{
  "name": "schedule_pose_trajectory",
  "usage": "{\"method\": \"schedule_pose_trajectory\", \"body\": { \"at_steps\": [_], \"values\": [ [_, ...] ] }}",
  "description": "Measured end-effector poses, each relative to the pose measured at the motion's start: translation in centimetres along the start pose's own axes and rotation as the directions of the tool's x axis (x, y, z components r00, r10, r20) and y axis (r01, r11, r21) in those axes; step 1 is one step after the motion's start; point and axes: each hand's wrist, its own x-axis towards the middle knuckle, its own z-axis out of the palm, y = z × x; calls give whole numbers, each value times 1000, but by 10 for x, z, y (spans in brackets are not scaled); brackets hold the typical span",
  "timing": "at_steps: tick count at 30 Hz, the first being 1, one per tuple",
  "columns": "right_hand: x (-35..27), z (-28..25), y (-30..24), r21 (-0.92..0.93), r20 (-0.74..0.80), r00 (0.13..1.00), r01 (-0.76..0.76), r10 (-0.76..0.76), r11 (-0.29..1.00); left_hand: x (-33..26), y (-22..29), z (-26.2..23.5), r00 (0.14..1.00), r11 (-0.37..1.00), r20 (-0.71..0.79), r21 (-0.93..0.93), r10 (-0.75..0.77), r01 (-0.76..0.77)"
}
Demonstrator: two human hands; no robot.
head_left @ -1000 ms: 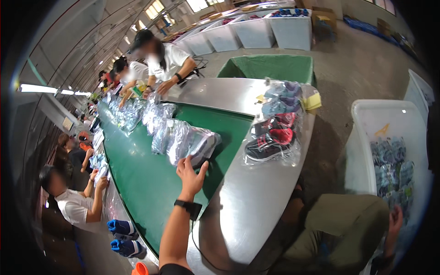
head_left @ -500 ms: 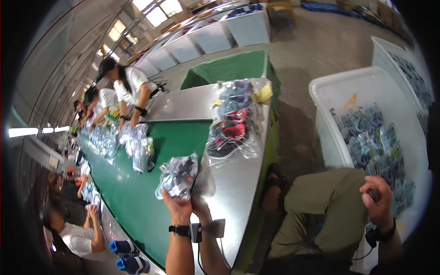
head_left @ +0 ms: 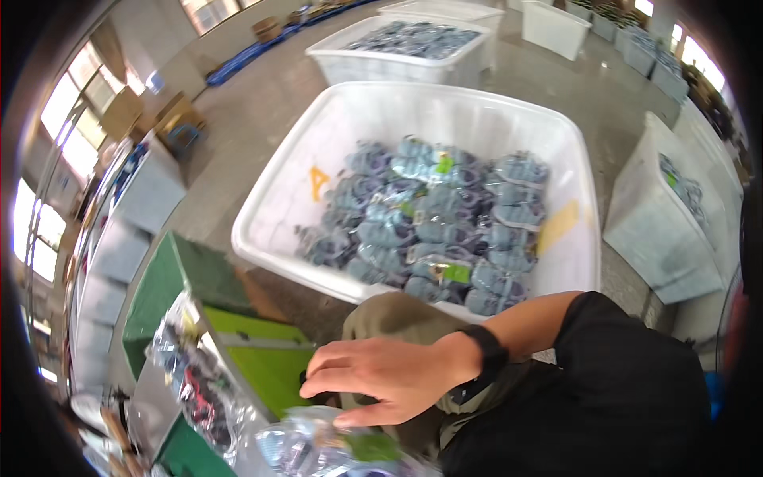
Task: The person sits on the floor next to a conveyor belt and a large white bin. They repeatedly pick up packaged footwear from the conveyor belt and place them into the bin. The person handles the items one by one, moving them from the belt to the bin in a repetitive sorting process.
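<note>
My right hand reaches left across my lap, palm down, with its fingers stretched out and the thumb apart. Just below the thumb is a clear plastic bag of pale blue and purple shoes with a green patch; whether the thumb touches it I cannot tell. A small dark bit shows at the fingertips, too little to name. My left hand is out of sight. Beyond my knee stands a large white bin holding many blue-grey bagged shoes, some with green tags.
Bagged shoes, some black and red, lie on the table edge at lower left, beside a green bin. Another white bin of shoes stands behind; more white bins are at right. White tubs line the left.
The view has swung right, from the green-topped table to the white bin. My right hand has come across to the bagged shoes and its fingers have spread. My left hand has left the view.
</note>
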Motion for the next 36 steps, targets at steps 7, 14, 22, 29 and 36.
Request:
{"method": "schedule_pose_trajectory", "body": {
  "at_steps": [7,14,22,29,36],
  "values": [
    [-35,-22,-26,-45,-17,992,120,-121,992,-1,-41,19,970,974,95,52,-224,219],
    [-38,-61,-20,-139,-23,999,23,-26,990,-5,-54,25,946,952,114,76,-304,297],
    [-35,-57,-16,-102,55,998,15,-9,995,-11,-59,21,932,939,117,78,-343,336],
    [-28,-55,15,199,479,816,-462,325,865,-17,-63,16,921,931,132,56,-366,361],
    [-47,-68,20,232,425,805,-538,413,810,-20,-71,11,896,910,161,41,-414,414]
  ]
}}
